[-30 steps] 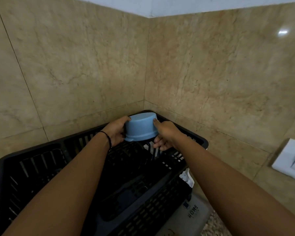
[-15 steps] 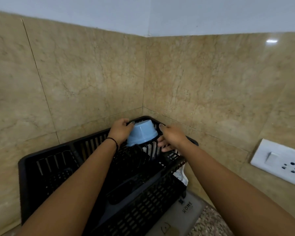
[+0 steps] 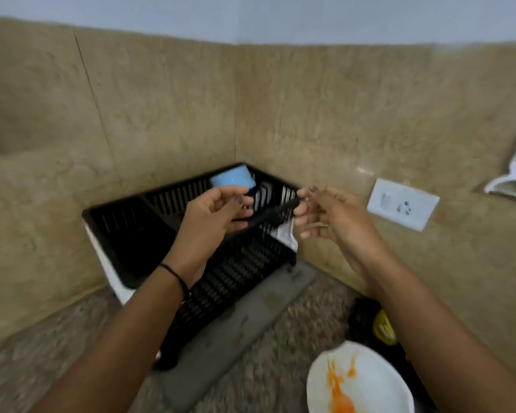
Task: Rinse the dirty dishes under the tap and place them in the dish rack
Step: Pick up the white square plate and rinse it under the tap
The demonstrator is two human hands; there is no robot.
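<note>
Blue bowl rests in the far corner of the black dish rack, right where the two tiled walls meet. Both hands hover in front of the rack, apart from the bowl and holding nothing: left hand with fingers loosely curled and a black band at the wrist, right hand relaxed, fingers spread. The rack stands on a grey tray in the back corner of the counter. At the near right edge, a white plate streaked with orange sauce.
</note>
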